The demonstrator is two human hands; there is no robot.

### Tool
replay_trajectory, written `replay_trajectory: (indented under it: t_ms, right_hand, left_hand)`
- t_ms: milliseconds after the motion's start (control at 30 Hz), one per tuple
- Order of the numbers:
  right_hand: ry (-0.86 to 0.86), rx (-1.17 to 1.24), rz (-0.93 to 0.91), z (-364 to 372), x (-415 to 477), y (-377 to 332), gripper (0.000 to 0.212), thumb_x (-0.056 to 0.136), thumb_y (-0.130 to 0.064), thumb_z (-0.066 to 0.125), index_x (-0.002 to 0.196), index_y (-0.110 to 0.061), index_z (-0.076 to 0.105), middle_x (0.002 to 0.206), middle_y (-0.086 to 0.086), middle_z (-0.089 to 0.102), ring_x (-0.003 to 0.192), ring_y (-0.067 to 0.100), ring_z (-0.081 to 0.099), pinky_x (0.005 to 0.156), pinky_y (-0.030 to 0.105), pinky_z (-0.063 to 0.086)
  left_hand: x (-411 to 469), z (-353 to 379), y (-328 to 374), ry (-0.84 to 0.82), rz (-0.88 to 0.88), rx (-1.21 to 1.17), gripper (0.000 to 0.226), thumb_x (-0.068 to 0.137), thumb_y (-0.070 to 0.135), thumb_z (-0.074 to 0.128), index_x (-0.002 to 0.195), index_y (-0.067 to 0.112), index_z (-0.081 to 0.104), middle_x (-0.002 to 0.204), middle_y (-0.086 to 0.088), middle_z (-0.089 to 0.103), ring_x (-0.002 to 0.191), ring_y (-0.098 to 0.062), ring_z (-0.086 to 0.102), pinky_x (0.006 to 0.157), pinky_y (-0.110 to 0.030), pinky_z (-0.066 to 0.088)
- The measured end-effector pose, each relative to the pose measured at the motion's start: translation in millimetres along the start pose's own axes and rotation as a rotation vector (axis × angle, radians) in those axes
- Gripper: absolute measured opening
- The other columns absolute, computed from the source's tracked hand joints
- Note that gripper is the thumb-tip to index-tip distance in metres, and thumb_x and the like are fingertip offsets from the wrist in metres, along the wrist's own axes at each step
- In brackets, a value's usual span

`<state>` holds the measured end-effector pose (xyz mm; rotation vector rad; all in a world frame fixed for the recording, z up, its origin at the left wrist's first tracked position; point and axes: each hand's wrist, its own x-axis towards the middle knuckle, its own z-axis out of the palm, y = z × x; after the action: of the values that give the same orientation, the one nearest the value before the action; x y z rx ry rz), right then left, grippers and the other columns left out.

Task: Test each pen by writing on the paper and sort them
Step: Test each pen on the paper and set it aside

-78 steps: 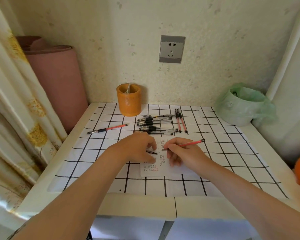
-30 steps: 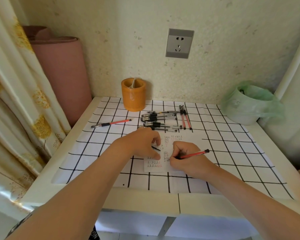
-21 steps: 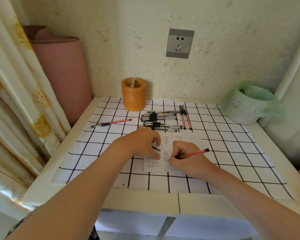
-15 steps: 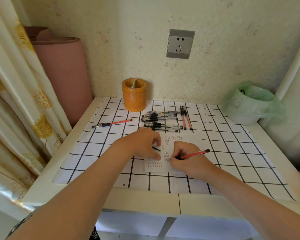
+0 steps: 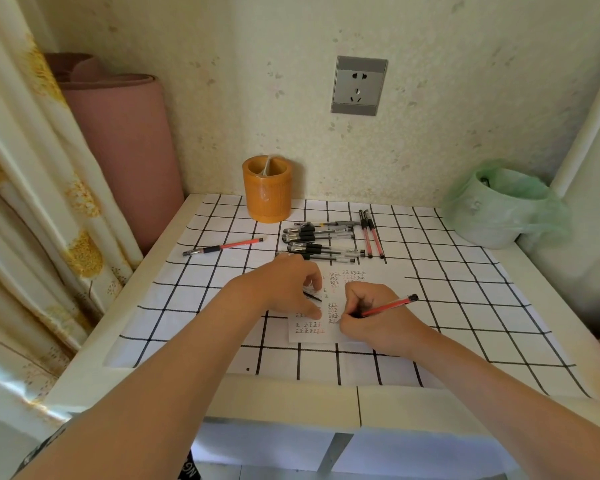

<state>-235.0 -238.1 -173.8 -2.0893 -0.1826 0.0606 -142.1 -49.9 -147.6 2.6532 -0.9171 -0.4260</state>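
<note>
Since the earliest frame the right hand has been brought down the paper, so that the writing tip is now being set against a lower row of marks, toward 6 o'clock of where it was; over the last half second hardly anything has been shifted. The right hand is being rested on its heel at the paper's 4 o'clock corner, with the fingers curled tight; the red pen is being gripped between thumb and fingers near its tip, its rear end being pointed toward 2 o'clock. The left hand is being laid palm down on the paper's 9 o'clock side, fingers bent, the thumb being pressed on the sheet; a short dark piece is showing between thumb and forefinger, and whether it is being held cannot be told. The black pens are lying clustered at 12 o'clock of the paper, with two red pens just beside them at 1 o'clock; a lone red pen is lying well apart at 10 o'clock; the orange holder is standing at 11 o'clock.
</note>
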Motion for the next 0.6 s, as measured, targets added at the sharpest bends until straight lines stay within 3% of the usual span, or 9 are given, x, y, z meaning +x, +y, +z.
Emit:
replay_trajectory:
  t_ms: [100, 200, 333, 467, 600]
  right_hand:
    - [0.004, 0.023, 0.013, -1, 0, 0, 0.018, 0.077, 0.003, 0.067, 0.068, -0.003, 0.052, 0.066, 0.011, 0.057, 0.059, 0.009, 0.051, 0.053, 0.024, 0.041]
    - [0.062, 0.157, 0.100, -3, 2, 0, 0.019, 0.082, 0.001, 0.066, 0.070, -0.010, 0.056, 0.061, -0.001, 0.058, 0.055, 0.009, 0.052, 0.051, 0.025, 0.041]
    - [0.155, 0.369, 0.162, -8, 4, -6, 0.006, 0.090, 0.000, 0.064, 0.091, -0.006, 0.064, 0.072, 0.011, 0.069, 0.054, 0.019, 0.055, 0.042, 0.027, 0.039]
    - [0.203, 0.377, 0.157, -10, 5, -6, 0.028, 0.097, 0.007, 0.052, 0.106, -0.012, 0.071, 0.090, 0.016, 0.074, 0.059, 0.024, 0.062, 0.043, 0.029, 0.046]
    - [0.210, 0.466, 0.143, -15, 13, -11, 0.045, 0.099, 0.013, 0.039, 0.129, -0.013, 0.061, 0.111, 0.015, 0.066, 0.075, 0.024, 0.068, 0.059, 0.032, 0.056]
  left_hand:
    - [-1, 0, 0, 0.010, 0.002, -0.009, 0.052, 0.070, 0.048, 0.082, 0.113, 0.033, 0.057, 0.109, 0.009, 0.049, 0.106, -0.012, 0.043, 0.089, -0.030, 0.046]
    - [-1, -1, 0, -0.005, 0.002, 0.002, 0.052, 0.071, 0.049, 0.081, 0.115, 0.033, 0.057, 0.110, 0.009, 0.048, 0.107, -0.012, 0.043, 0.091, -0.031, 0.046]
    - [-1, -2, -1, -0.017, 0.012, -0.002, 0.046, 0.074, 0.047, 0.079, 0.113, 0.035, 0.057, 0.110, 0.010, 0.047, 0.107, -0.011, 0.044, 0.092, -0.032, 0.047]
    - [-1, -3, -4, -0.006, 0.016, -0.030, 0.028, 0.082, 0.033, 0.075, 0.107, 0.033, 0.063, 0.110, 0.011, 0.050, 0.104, -0.009, 0.050, 0.086, -0.025, 0.048]
    - [-2, -4, -3, 0.024, 0.017, -0.055, 0.017, 0.087, 0.027, 0.071, 0.103, 0.028, 0.067, 0.102, 0.014, 0.052, 0.084, 0.000, 0.050, 0.070, -0.014, 0.041]
